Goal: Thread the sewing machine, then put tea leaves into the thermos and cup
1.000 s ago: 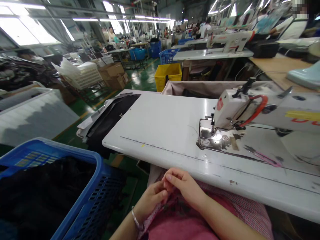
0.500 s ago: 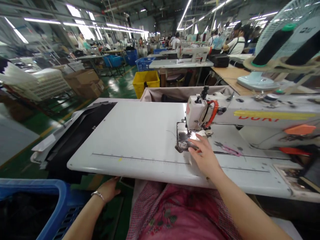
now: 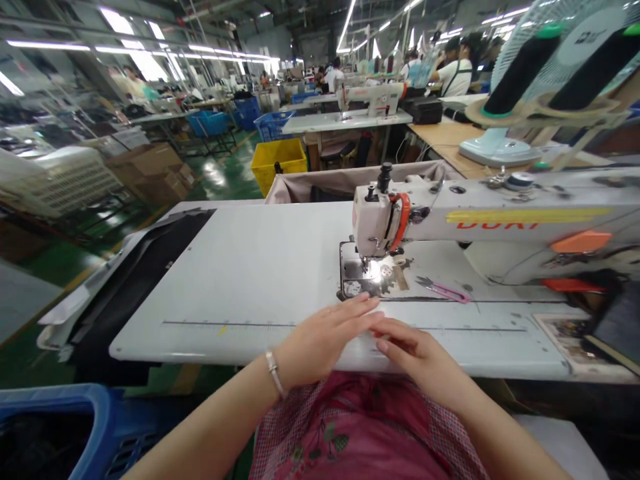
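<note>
Over the front of the white sewing table (image 3: 250, 267), my left hand (image 3: 325, 337) is held flat, its fingers together and pointing right. My right hand (image 3: 413, 347) meets its fingertips, with fingers curled and the thumb below. Whatever may be between the fingertips is too small to make out. Just beyond both hands stands the sewing machine (image 3: 373, 217), its lamp lighting the metal needle plate (image 3: 357, 270). Pink-handled thread snips (image 3: 447, 291) lie right of the plate.
Dark fabric pieces (image 3: 145, 280) hang over the table's left end. A blue basket (image 3: 100, 427) stands at the lower left, a yellow bin (image 3: 280, 160) behind the table. Black thread cones (image 3: 523, 73) and a fan are at the right. People work farther back.
My left hand has come up from below the table's front edge to my right hand. My right hand has drawn back from the needle area toward me. The view has shifted slightly right.
</note>
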A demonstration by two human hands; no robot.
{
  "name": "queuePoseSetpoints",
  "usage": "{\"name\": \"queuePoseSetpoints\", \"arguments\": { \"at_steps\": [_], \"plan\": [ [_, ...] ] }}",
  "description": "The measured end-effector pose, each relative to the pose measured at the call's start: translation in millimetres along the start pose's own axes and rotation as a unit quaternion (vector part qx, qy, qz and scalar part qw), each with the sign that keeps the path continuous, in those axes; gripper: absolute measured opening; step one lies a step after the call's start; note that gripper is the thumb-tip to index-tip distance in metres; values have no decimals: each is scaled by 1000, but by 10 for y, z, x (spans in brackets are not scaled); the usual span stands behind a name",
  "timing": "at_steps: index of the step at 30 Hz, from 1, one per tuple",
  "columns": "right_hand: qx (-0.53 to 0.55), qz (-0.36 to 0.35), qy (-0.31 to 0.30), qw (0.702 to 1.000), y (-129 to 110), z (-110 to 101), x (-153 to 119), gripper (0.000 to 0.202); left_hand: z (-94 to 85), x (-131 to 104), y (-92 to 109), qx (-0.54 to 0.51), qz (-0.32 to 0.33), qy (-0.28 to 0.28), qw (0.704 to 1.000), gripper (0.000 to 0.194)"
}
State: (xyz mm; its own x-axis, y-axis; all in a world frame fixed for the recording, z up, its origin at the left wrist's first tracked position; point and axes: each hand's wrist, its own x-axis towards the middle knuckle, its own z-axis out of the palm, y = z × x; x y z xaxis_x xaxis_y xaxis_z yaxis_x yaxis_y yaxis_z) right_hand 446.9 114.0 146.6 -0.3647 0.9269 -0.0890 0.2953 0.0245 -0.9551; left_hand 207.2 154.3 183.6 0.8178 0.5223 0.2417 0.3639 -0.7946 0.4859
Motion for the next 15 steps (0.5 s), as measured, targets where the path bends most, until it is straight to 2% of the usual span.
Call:
{"name": "queuePoseSetpoints", "arguments": {
  "at_steps": [2, 4, 6, 8, 10, 12, 15],
  "plan": [
    [-30, 14, 3, 999, 19, -168, -113, 35, 183, 405, -141, -29, 23, -50, 998, 62],
    [-84, 28, 27, 996, 84, -390, -191, 35, 320, 708, -323, -40, 11, -70, 997, 35],
    [-147, 36, 53, 987, 189, -637, -225, 35, 404, 921, -515, -49, -25, -55, 997, 9],
    [-222, 29, 101, 969, 330, -886, -189, 33, 453, 1062, -694, -59, -71, -19, 996, 8],
    [-312, -4, 166, 936, 496, -1112, -72, 31, 492, 1145, -849, -64, -116, 24, 991, 8],
    [-403, -48, 211, 889, 665, -1291, 101, 31, 534, 1177, -971, -61, -153, 63, 984, 11],
    [-517, -75, 197, 829, 852, -1433, 356, 28, 586, 1159, -1082, -64, -195, 110, 973, 14]
  ]
}}
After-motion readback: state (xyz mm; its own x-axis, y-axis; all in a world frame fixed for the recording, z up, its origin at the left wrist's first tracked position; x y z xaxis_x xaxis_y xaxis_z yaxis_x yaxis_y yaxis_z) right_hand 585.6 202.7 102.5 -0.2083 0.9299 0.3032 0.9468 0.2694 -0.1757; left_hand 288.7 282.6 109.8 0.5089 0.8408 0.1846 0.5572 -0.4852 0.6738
